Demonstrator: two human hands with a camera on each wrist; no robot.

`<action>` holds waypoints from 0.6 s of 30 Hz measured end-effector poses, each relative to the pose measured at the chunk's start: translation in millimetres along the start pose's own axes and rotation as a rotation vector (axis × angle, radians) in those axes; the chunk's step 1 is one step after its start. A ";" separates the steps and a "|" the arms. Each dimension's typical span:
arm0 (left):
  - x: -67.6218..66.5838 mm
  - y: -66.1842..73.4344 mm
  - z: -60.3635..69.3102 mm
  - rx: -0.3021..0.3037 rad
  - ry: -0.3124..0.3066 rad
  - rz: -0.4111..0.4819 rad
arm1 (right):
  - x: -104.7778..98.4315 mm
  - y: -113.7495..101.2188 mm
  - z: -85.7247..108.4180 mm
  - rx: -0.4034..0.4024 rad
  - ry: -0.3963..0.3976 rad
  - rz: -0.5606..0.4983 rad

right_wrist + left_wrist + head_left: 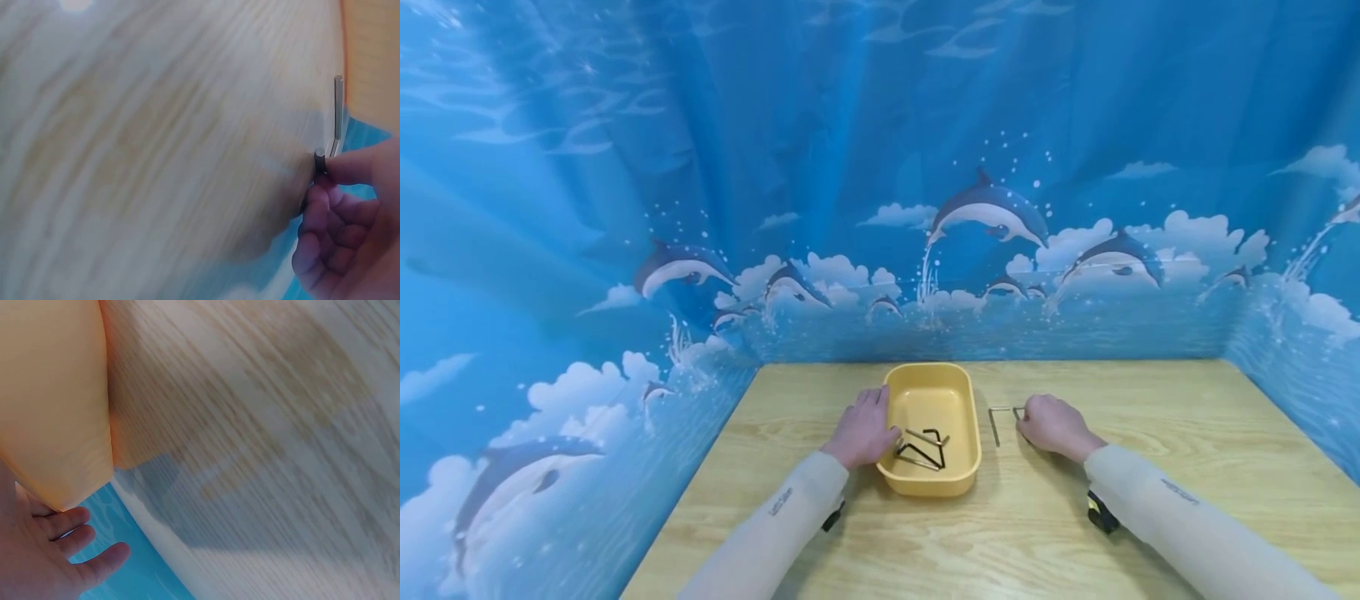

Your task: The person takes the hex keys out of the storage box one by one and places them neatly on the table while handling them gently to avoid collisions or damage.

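My left hand (pixel 862 427) grips the left rim of a yellow plastic bin (pixel 929 488), its thumb over the edge. In the left wrist view, its other fingers (pixel 100 565) hang outside the bin wall (pixel 56 394). Several L-shaped hex keys, black ones (pixel 942 454) and silver ones, lie crossed in the near part of the bin. To the right, my right hand (pixel 1055 425) pinches a hex key (pixel 320 160) between thumb and finger, mostly hidden by the hand. Just left of that hand, a silver hex key (pixel 995 427) lies on the table.
The wooden table (pixel 1187 450) carries the bin near its middle. A blue curtain (pixel 850 167) printed with dolphins and clouds hangs along the back and both sides. Both forearms are in pale sleeves (pixel 790 512), with dark devices at the wrists.
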State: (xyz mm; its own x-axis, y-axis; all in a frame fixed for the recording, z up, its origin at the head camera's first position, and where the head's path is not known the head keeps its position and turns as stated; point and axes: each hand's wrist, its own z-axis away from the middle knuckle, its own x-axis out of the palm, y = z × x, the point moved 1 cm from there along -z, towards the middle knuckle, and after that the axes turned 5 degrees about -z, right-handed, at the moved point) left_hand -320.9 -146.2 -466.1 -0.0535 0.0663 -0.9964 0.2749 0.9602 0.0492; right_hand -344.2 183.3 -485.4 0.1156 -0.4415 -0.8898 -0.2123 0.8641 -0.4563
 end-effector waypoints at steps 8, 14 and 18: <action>-1.3 0.4 -0.5 -0.002 -0.016 0.002 | 1.4 -2.7 -2.0 0.000 0.015 0.006; -0.6 0.0 -1.4 -0.007 -0.017 0.005 | 1.0 -4.4 -3.0 -0.002 0.018 0.012; 0.4 -0.5 -0.9 -0.005 -0.008 0.008 | 1.7 -5.4 -3.7 0.019 -0.007 -0.006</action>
State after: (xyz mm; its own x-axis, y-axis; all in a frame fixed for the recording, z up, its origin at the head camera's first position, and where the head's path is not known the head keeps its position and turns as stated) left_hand -321.9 -146.5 -466.5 -0.0439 0.0717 -0.9965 0.2701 0.9611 0.0573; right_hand -346.4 176.9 -484.4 0.1236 -0.4447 -0.8871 -0.1929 0.8661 -0.4611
